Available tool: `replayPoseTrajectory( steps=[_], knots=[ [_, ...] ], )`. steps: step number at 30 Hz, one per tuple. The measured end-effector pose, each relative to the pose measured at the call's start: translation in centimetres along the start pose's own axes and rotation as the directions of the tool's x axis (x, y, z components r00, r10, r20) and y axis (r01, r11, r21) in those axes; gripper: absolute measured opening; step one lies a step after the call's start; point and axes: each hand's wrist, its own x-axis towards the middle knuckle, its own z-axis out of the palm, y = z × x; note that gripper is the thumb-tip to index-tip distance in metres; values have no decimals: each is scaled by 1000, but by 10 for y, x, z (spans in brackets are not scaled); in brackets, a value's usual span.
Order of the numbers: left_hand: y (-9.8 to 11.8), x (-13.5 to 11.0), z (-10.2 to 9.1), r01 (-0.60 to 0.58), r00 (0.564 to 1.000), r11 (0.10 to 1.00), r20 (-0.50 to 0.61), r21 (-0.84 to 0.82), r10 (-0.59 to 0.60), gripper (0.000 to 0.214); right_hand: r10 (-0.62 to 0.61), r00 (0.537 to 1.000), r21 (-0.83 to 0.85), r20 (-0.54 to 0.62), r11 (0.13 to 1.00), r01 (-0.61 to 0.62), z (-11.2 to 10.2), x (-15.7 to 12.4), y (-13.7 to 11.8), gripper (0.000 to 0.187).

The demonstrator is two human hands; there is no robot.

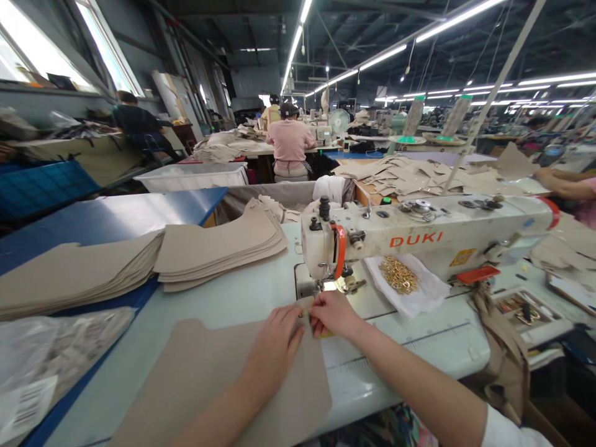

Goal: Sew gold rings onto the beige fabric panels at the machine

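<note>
Beige fabric panel [209, 379] laid flat on sewing table, long axis running from near-left toward needle. Left hand [274, 344] pressed flat on panel's far corner. Right hand [333, 313] pinched on corner edge, just before presser foot [347, 284] of Duki sewing machine [419, 239].

Both forearms are bare from wrist to elbow, with no watch, ring or glove visible on the left hand [274, 344] or the right hand [333, 313]. A white short sleeve [505, 431] shows at the right upper arm. Patterned, multicoloured cloth [386, 431] covers the lap.
</note>
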Motion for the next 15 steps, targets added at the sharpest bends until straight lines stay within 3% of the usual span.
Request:
replayPoseTrajectory(
  steps=[4, 9, 15],
  knots=[
    [-1, 16, 3, -62, 998, 997, -19, -38, 61, 18, 7, 1000, -37, -5, 999, -7, 0, 1, -1, 28],
    [0, 22, 7, -192, 980, 981, -49, 28, 193, 23, 15, 1000, -90, 13, 996, -14, -2, 0, -6, 30],
    [1, 24, 10, -226, 971, 972, -70, 64, 230, 22, -5, 1000, -216, 27, 976, 10, -5, 1, -7, 26]
  ],
)
